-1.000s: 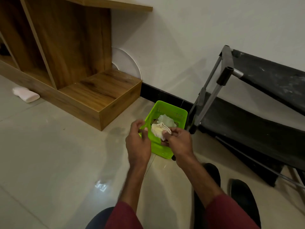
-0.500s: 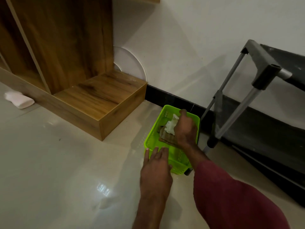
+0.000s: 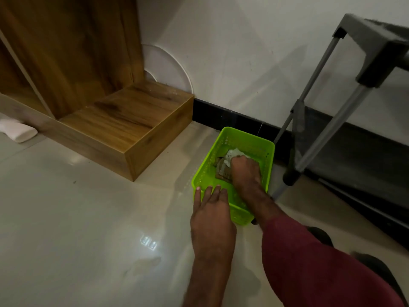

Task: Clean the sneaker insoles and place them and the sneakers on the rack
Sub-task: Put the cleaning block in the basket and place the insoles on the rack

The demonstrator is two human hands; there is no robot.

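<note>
Head view: a second ago both hands held the white cloth (image 3: 234, 154) together above the green basket (image 3: 250, 144). Now they are apart. The right hand (image 3: 244, 171) is down inside the basket at centre right of the frame, fingers curled round the cloth and pressing it onto a brown piece (image 3: 222, 171). The left hand (image 3: 212, 216) lies flat just below it, straight fingers on the near rim, as it did half a second ago. This looks like the cloth being put away or wetted, so the cleaning step is either closing or pausing. No insole shows plainly, and I cannot tell what the brown piece is. The rack (image 3: 358, 156) stands at the right edge. The dark shapes (image 3: 321, 235) at lower right may be the sneakers.
</note>
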